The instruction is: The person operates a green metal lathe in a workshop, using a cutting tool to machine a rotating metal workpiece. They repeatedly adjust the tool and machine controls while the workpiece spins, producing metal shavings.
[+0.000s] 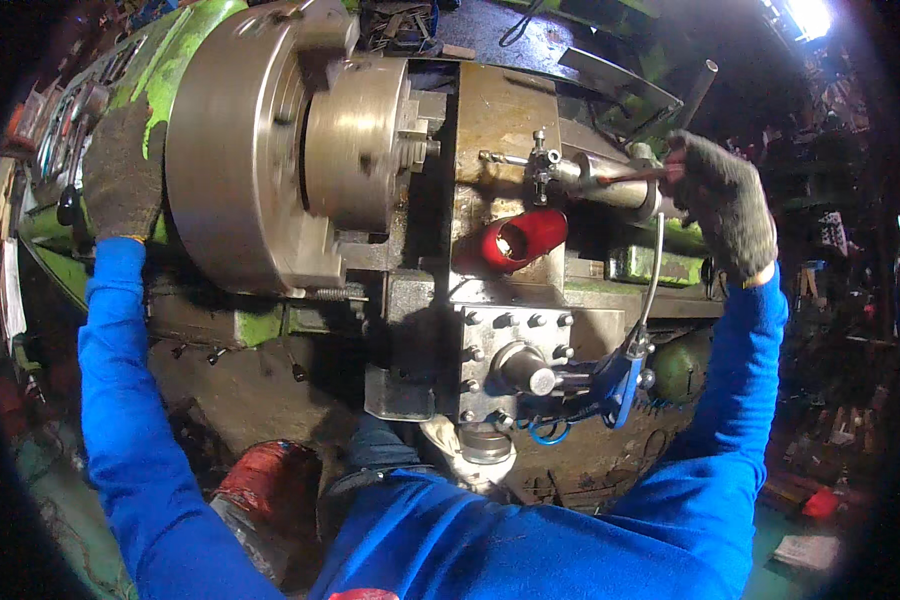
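Note:
My left hand (pixel 125 180), in a dark grey work glove, lies on the green headstock of a lathe, left of the large steel chuck (pixel 230 150). Its fingers look stretched out, though they are dim. A smaller round steel piece (pixel 355 145) sits in the chuck's jaws. My right hand (pixel 725 205), also gloved, is closed around a thin reddish-handled tool (pixel 638 176). The tool points left over the steel tailstock cylinder (pixel 605 190); its tip is too small to identify. Left of that cylinder, a small metal fitting with a cross handle (pixel 540 165) stands over the carriage.
A red cup-like container (pixel 545 238) lies tilted on the carriage. Nearer me is the square bolted tool post (pixel 485 345). A blue air gun (pixel 625 388) with a hose hangs right of it. Several levers sit on the lathe's front. A red bag-like bundle (pixel 270 485) is below left.

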`<state>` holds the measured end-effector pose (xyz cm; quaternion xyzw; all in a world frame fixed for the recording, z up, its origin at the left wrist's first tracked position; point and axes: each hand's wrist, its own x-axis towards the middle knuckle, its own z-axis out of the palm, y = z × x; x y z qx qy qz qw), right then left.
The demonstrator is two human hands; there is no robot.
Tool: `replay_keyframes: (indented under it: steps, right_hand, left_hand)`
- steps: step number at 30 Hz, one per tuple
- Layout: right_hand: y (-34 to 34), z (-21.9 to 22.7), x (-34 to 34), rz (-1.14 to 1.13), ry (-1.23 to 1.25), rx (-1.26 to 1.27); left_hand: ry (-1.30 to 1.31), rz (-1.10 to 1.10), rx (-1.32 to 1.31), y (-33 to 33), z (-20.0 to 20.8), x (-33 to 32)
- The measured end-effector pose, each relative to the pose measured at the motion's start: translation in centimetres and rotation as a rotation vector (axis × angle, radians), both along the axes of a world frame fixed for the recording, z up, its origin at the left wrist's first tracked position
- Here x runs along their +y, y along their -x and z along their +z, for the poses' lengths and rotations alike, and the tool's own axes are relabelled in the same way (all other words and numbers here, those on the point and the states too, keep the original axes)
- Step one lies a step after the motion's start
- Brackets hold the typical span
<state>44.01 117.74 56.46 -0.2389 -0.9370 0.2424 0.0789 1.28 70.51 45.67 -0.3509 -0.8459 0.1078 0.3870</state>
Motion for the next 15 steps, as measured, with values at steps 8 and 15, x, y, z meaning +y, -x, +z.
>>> replay_keyframes:
  steps: [8, 15]
  right_hand:
    - [-2.6, -4.7, -0.1, 0.148, -0.222, -0.044]
    - [0.7, -7.9, -2.1, 0.446, -0.264, 0.053]
  left_hand:
    - [0.037, 0.11, -0.039, -1.0, 0.7, 1.2]
    - [-0.1, -0.222, 0.053, 0.4, -1.0, -0.6]
